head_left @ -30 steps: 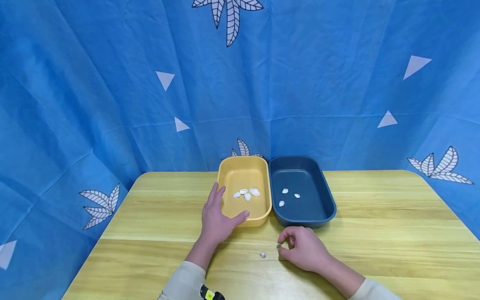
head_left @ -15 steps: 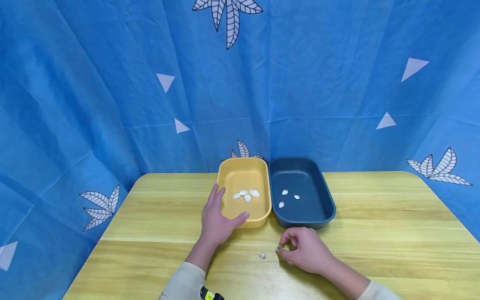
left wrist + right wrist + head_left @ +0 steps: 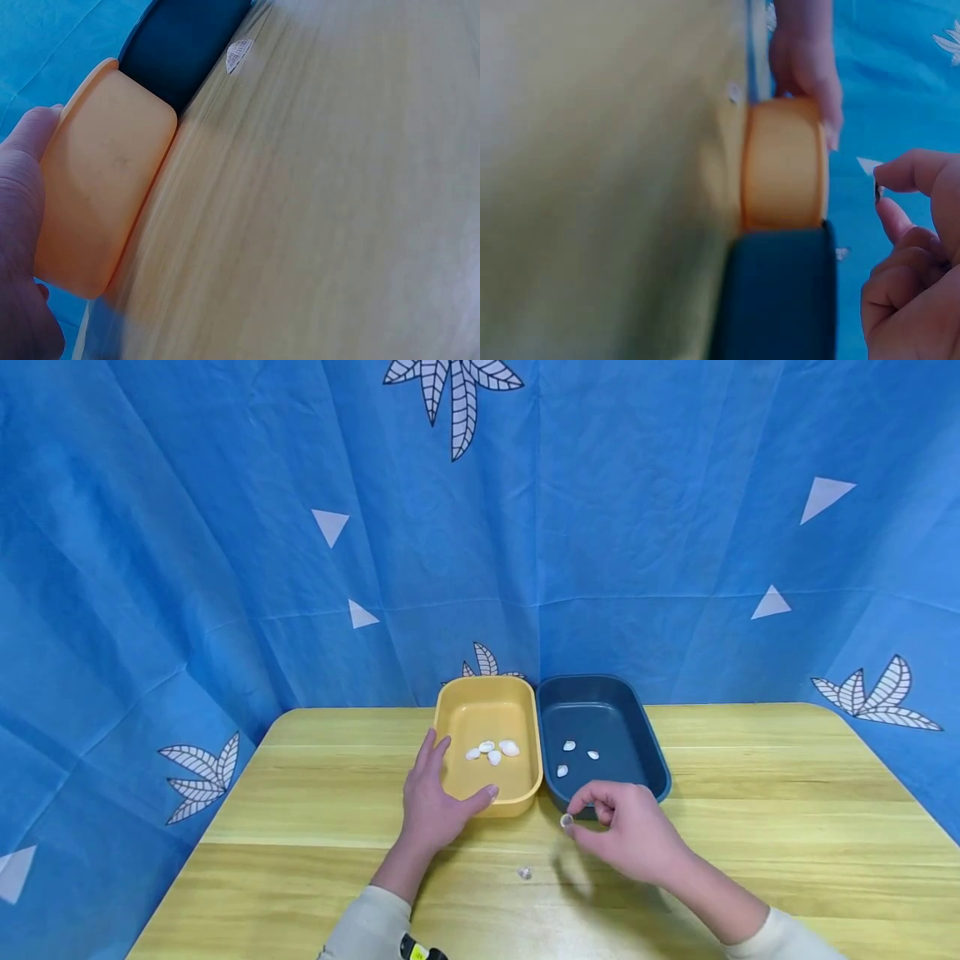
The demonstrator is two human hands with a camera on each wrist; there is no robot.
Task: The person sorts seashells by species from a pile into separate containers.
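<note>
My right hand pinches a small shell, pale-rimmed and darker inside, between thumb and index finger. It hovers just in front of the dark blue tray; the right wrist view shows the shell edge-on. With fingers spread, my left hand rests against the yellow tray, thumb over its front rim and fingers along its left side. Several white shells lie in the yellow tray, and three small white ones in the blue tray. Another small shell lies on the table between my hands.
The two trays stand side by side at the back of the wooden table. Behind them hangs a blue curtain with leaf and triangle prints. Bare wood stretches out on both sides of the trays.
My right hand has lifted the pinched shell from the table and moved it forward toward the blue tray. The left hand stays put at the yellow tray.
</note>
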